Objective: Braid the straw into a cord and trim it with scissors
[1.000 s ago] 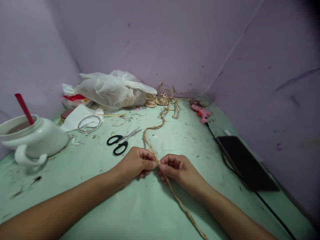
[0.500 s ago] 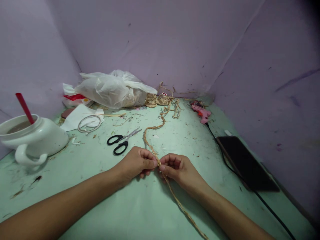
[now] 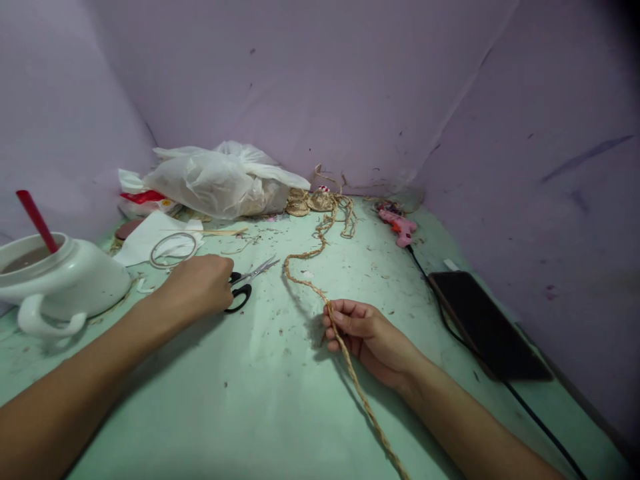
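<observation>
My right hand point(image 3: 370, 337) pinches a thin braided straw-coloured cord point(image 3: 367, 403) between thumb and fingers, a little above the table. From there the cord runs toward me off the lower edge and winds away to the back. Over on the left, my left hand point(image 3: 200, 283) is closed at the black handles of a pair of scissors point(image 3: 243, 298), which lie on the table with the blades pointing away to the right. The back of the hand hides its fingertips and part of one handle loop.
A white mug point(image 3: 95, 277) with a red straw stands at left, near a ring-shaped coil point(image 3: 174, 251) on white paper. Behind lie a plastic bag point(image 3: 215, 180) and woven coils point(image 3: 299, 202). A pink glue gun point(image 3: 399, 227), its black cable and a phone point(image 3: 490, 323) are at right.
My left hand has let go of the cord and moved left to the scissors' handles. The right hand still holds the cord, now with fingers round it.
</observation>
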{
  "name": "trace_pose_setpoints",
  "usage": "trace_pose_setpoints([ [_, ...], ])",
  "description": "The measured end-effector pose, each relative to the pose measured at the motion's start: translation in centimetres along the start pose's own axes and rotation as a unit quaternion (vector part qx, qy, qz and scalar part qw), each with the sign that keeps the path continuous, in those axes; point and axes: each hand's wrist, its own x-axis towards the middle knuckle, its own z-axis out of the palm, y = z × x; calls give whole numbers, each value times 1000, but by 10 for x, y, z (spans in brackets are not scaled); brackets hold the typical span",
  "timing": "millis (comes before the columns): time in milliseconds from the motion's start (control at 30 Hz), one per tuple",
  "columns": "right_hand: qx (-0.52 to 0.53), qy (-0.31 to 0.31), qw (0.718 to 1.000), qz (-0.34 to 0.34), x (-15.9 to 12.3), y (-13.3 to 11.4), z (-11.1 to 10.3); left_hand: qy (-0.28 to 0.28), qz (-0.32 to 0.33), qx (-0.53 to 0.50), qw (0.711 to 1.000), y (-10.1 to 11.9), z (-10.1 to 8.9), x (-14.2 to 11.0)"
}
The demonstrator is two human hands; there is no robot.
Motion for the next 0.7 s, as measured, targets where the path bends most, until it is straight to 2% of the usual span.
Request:
trace_pose_setpoints([
  [133,-5,1,1000,4,-1,1,1,-15,5,43,999,5,6,1],
  [367,-18,1,1000,-2,-1,1,3,-14,-3,53,998,19,-2,-4],
  [533,-43,3,999,-11,-2,1,6,-31,0,54,998,19,0,-5],
  [700,-52,38,998,-6,-2,3,8,-25,13,57,998,16,5,-5],
])
